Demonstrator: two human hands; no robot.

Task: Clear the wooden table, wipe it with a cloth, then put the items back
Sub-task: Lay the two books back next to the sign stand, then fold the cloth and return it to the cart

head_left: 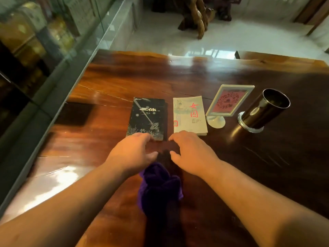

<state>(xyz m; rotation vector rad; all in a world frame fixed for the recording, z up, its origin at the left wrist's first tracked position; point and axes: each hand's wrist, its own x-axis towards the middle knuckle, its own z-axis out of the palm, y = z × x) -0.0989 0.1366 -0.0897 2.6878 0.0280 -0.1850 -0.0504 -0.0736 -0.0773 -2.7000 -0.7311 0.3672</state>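
Note:
On the glossy wooden table (110,82) lie a black book (147,116) and, to its right, a pale book with red characters (189,114). Further right stand a white-framed sign with a pink code (227,101) and a dark metal cup (265,109). My left hand (132,151) reaches forward with spread fingers, its fingertips at the black book's near edge. My right hand (190,150) is spread too, its fingertips just short of the pale book. Neither hand holds anything. A crumpled purple cloth (160,186) lies on the table between my forearms.
A glass display case (44,50) runs along the table's left side. Beyond the far edge is a shiny white floor with a carved wooden root stand (197,18). A dark square patch (74,114) shows on the table's left part.

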